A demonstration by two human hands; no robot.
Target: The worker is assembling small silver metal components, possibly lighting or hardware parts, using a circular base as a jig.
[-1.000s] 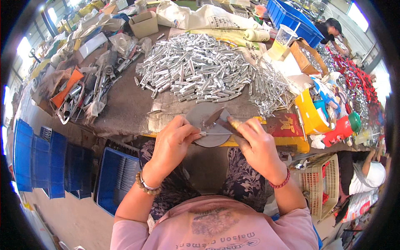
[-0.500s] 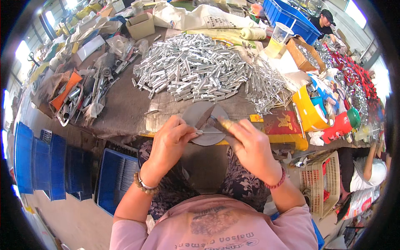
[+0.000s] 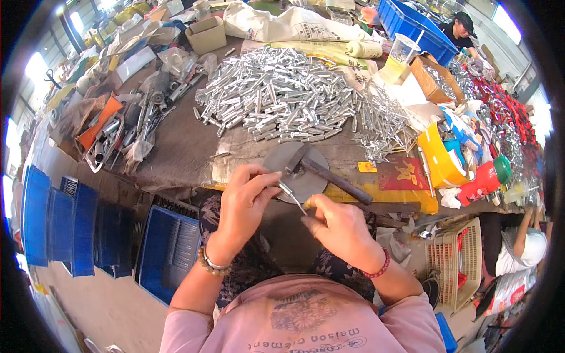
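My left hand (image 3: 246, 197) pinches a short silver metal tube (image 3: 285, 187) between thumb and fingers. A thin metal rod (image 3: 301, 207) runs from the tube's lower end toward my right hand (image 3: 341, 229), whose thumb and forefinger close on the rod's far end. Just beyond my hands a hammer (image 3: 338, 183) rests with its head on a round grey metal disc (image 3: 315, 157), the dark handle pointing toward the near right. Behind the disc spreads a large heap of silver tubes (image 3: 282, 94), with a smaller pile of thin metal rods (image 3: 382, 123) to its right.
Blue crates (image 3: 170, 253) stand at the left below the table; a beige basket (image 3: 450, 265) is at the right. A yellow container (image 3: 441, 154), a red bottle (image 3: 479, 182) and a cup of yellow liquid (image 3: 397, 59) crowd the table's right. A co-worker (image 3: 459, 32) is at the far right.
My right hand has let go of the hammer, which now lies on the disc, and has taken the rod's end. My left hand has lifted the tube off the disc and tilted it.
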